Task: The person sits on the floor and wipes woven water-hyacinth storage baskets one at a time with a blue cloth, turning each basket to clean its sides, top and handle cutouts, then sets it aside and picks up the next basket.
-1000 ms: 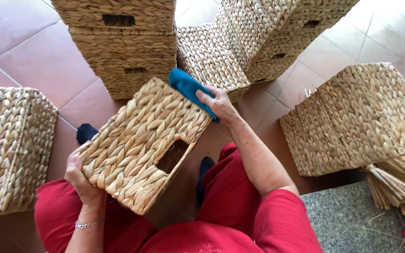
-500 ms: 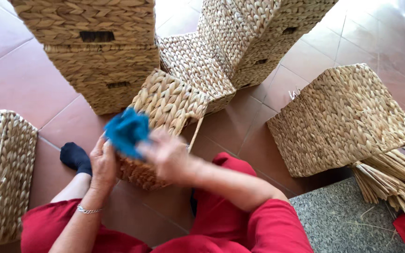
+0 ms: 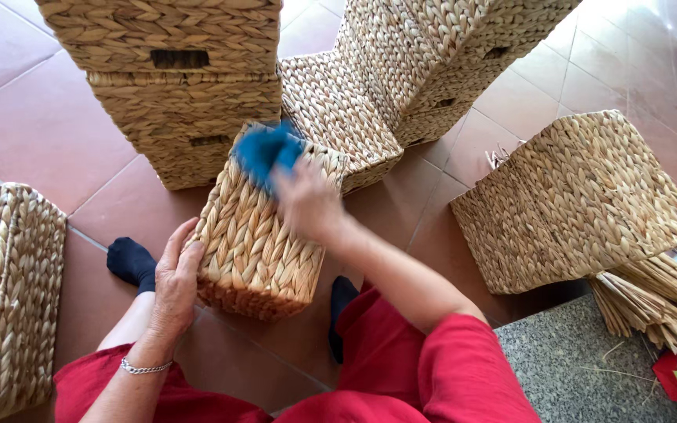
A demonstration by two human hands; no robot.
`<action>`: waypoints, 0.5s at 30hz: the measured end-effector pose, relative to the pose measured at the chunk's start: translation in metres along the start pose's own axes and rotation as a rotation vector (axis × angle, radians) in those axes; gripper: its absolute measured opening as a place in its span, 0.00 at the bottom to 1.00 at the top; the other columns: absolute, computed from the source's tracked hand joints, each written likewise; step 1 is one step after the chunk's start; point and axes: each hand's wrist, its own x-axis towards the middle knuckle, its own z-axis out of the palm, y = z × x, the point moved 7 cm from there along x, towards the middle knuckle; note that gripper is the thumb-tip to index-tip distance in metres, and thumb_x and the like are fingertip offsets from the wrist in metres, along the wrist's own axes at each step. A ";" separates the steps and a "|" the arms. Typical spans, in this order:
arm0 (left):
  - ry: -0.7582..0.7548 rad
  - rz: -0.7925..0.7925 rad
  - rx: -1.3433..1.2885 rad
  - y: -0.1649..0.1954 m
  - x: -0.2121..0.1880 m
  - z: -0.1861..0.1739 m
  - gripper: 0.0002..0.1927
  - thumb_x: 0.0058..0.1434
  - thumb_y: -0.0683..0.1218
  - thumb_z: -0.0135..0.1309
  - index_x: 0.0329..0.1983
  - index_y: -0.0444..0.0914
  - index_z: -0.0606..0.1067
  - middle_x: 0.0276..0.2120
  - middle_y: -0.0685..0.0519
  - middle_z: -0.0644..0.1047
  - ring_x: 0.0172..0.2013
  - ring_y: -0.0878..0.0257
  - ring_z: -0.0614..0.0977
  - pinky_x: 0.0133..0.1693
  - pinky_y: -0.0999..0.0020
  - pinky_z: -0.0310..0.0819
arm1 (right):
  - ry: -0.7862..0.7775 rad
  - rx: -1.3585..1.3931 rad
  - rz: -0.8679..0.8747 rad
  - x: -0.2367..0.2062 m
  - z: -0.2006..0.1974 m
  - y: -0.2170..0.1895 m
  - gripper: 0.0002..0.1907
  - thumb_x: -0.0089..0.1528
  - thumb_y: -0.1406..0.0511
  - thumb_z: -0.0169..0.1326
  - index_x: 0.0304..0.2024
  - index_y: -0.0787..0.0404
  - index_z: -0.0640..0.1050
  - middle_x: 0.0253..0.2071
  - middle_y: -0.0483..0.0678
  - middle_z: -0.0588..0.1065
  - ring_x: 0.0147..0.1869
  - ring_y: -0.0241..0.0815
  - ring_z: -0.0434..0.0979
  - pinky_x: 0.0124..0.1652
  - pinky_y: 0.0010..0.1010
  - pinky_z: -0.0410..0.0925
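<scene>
A woven straw basket [image 3: 256, 235] rests on my lap, tipped so one plain side faces up. My left hand [image 3: 174, 278] grips its near left edge, a thin bracelet at the wrist. My right hand [image 3: 307, 200], blurred by motion, presses a blue cloth [image 3: 266, 153] onto the basket's far top edge. My legs are in red trousers and dark socks.
Two stacked woven baskets [image 3: 178, 86] stand ahead on the terracotta tile floor. More baskets [image 3: 425, 63] lean behind. Another basket [image 3: 577, 204] lies on the right and one [image 3: 5, 298] on the left. A straw bundle [image 3: 660, 301] and a grey stone slab [image 3: 581, 368] sit at the lower right.
The basket has been turned on my lap, so the handle-hole side no longer shows. My right hand with the blue cloth swept from the basket's near left side up to its far edge.
</scene>
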 end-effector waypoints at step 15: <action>-0.045 0.148 0.287 0.000 -0.006 0.017 0.24 0.75 0.48 0.39 0.70 0.33 0.67 0.61 0.52 0.74 0.58 0.69 0.72 0.59 0.75 0.63 | 0.183 -0.145 0.084 0.027 0.008 0.058 0.14 0.58 0.70 0.50 0.47 0.58 0.75 0.38 0.57 0.73 0.40 0.56 0.75 0.30 0.42 0.72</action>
